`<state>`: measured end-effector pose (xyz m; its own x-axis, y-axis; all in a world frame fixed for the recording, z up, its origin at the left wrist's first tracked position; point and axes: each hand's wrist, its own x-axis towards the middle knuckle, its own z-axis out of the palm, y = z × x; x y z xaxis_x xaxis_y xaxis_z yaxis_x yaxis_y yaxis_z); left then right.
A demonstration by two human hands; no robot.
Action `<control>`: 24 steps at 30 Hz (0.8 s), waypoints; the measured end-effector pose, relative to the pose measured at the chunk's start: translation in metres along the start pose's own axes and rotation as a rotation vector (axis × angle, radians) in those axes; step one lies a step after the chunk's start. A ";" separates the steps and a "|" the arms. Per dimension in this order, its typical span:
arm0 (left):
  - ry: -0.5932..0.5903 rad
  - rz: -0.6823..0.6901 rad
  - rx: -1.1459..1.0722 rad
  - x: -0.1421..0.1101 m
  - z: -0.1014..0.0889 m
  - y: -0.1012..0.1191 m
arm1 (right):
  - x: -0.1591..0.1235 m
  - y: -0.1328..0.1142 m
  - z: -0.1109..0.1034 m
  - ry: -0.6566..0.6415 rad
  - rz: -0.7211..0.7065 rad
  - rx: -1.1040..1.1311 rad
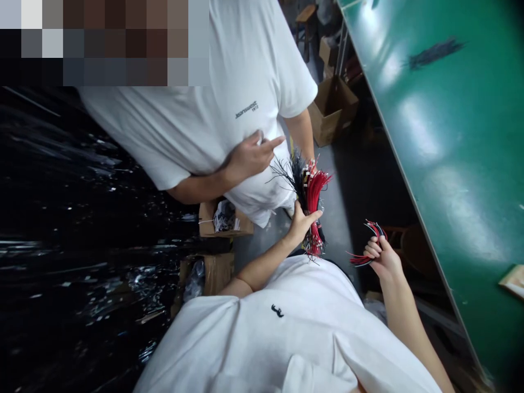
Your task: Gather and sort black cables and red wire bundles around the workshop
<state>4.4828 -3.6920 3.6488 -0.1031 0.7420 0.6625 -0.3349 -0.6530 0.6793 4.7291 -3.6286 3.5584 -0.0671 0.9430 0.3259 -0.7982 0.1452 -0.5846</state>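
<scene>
My left hand [302,225] is wrapped around a thick bundle of red and black wires [314,194], held upright in front of my waist. Loose black ends fan out at the bundle's upper left, and red ends spread at its top and bottom. To the right, my right hand [383,261] closes in a fist on a thinner bunch of red, black and white wires [373,229], whose ends stick out above and below the fingers. A co-worker's forearm [301,134] reaches down behind the thick bundle; whether that hand grips it is hidden.
A co-worker in a white T-shirt [245,82] stands facing me, one hand [251,158] at the chest. At right is a green table [442,164] with a dark wire bundle [436,53]. Cardboard boxes [333,112] stand on the floor. Shiny black sheeting [82,229] covers the left.
</scene>
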 end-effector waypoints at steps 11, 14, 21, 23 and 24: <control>-0.058 -0.056 0.157 0.074 0.050 -0.014 | 0.044 -0.051 0.012 0.034 -0.030 -0.010; -0.059 -0.017 0.196 0.099 0.076 -0.019 | 0.059 -0.091 0.021 -0.012 -0.056 -0.043; -0.113 -0.026 0.187 0.138 0.150 -0.021 | 0.082 -0.183 0.073 -0.171 -0.215 -0.258; -0.128 -0.033 0.186 0.148 0.167 -0.023 | 0.087 -0.201 0.090 -0.188 -0.318 -0.371; -0.134 -0.030 0.182 0.153 0.175 -0.024 | 0.089 -0.208 0.098 -0.195 -0.354 -0.423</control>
<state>4.6389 -3.5893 3.7890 0.0339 0.7425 0.6690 -0.1599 -0.6567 0.7370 4.8306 -3.6038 3.7815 0.0192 0.7486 0.6627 -0.4863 0.5862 -0.6480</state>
